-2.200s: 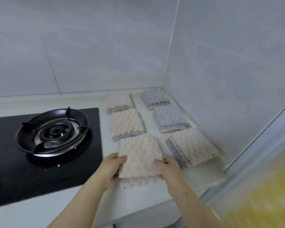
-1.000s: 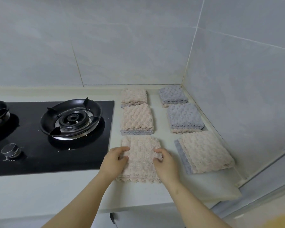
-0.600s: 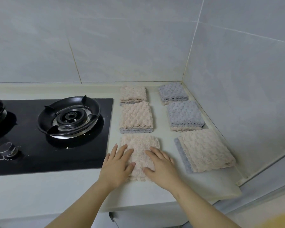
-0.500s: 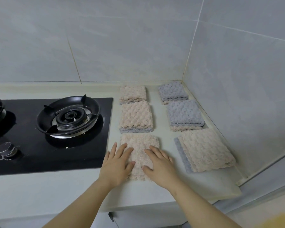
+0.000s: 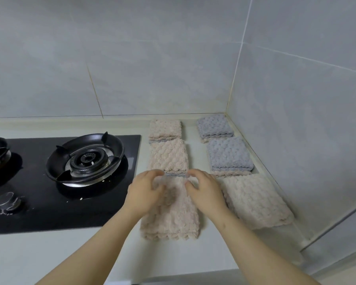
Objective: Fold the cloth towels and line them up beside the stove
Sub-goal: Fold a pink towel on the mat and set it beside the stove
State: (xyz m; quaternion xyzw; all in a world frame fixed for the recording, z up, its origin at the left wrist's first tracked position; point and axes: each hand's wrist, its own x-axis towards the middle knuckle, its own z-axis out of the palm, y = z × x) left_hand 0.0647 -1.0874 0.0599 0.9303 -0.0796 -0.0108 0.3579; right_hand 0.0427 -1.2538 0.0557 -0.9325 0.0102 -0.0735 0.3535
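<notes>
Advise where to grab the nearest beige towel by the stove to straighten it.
Pinch the near beige towel at both far corners from above, where the left hand and right hand curl now; its scalloped loose layers face you and would likely splay.

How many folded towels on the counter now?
6. Beside the stove: back beige towel, middle beige towel, front towel gripped by left hand and right hand. Along the wall: back grey towel, middle grey towel, front-right beige towel.

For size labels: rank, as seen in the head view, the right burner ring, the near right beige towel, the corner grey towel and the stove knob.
Right burner ring and near right beige towel: alike, towel nearer camera, so unranked.
Corner grey towel.
Stove knob.
</notes>
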